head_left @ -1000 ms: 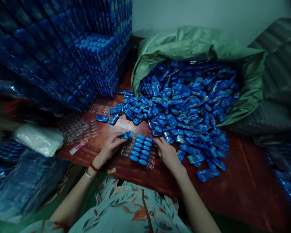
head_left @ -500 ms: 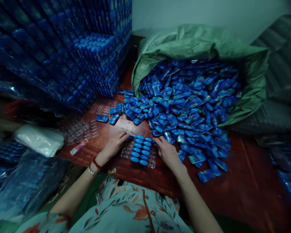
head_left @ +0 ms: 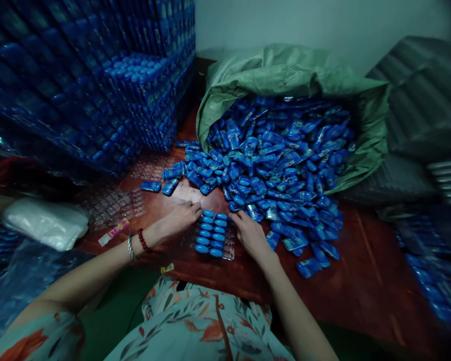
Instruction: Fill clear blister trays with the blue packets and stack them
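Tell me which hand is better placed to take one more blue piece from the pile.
Probably the right hand: it lies beside the pile. The left hand rests across the tray, farther away.

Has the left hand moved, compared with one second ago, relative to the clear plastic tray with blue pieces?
Yes. The left hand has moved toward the far left corner of the clear plastic tray, and the blue packet it held earlier no longer shows.

Dim scene, strong blue-green cast. Brightest area is the pale wall (head_left: 285, 25) at top; light falls from above and ahead. Red-brown table (head_left: 361, 281) shows soft sheen near centre. Corners fall to heavy shadow, vignetted. Wide-angle bending is marked at the edges; stacked blue packs (head_left: 78, 90) at left lean and smear. Right margin motion-blurred. Centre reasonably sharp, slightly noisy.
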### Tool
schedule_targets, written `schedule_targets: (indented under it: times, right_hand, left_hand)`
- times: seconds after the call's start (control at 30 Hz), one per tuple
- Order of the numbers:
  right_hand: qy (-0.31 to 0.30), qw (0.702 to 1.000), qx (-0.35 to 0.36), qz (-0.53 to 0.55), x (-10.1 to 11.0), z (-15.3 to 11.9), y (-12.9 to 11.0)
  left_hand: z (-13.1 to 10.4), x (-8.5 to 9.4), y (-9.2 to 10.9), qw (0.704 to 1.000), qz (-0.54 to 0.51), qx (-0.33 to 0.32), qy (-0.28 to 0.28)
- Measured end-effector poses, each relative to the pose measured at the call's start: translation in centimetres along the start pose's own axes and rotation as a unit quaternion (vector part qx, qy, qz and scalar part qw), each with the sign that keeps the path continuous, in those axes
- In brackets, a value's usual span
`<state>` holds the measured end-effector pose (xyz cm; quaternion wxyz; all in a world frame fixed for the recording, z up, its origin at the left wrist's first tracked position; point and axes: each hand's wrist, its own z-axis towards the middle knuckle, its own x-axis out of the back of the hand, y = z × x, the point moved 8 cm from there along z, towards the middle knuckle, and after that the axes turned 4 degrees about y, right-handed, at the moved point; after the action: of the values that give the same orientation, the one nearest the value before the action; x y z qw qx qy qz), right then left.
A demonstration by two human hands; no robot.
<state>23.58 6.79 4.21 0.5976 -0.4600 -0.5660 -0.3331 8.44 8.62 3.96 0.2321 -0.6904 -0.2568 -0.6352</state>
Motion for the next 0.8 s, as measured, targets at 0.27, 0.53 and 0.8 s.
schedule_targets:
  times: [0.27,0.53,0.8]
  right_hand:
    - [0.021,1.000,0.011,-0.007,0.0,0.1,-0.2]
    - [0.290,0.948,-0.082,0.100,0.4,-2.7,3.5]
    - [0.219,0.956,-0.182,-0.068,-1.7,-2.4,6.8]
  left_hand:
    - [0.5,0.0,-0.5,1.000,-0.007,0.005,-0.005]
    - [0.0,-0.2,-2.9,0.982,-0.121,0.069,0.128]
    - [2.9,0.6,-7.2,0.923,-0.252,0.175,0.234]
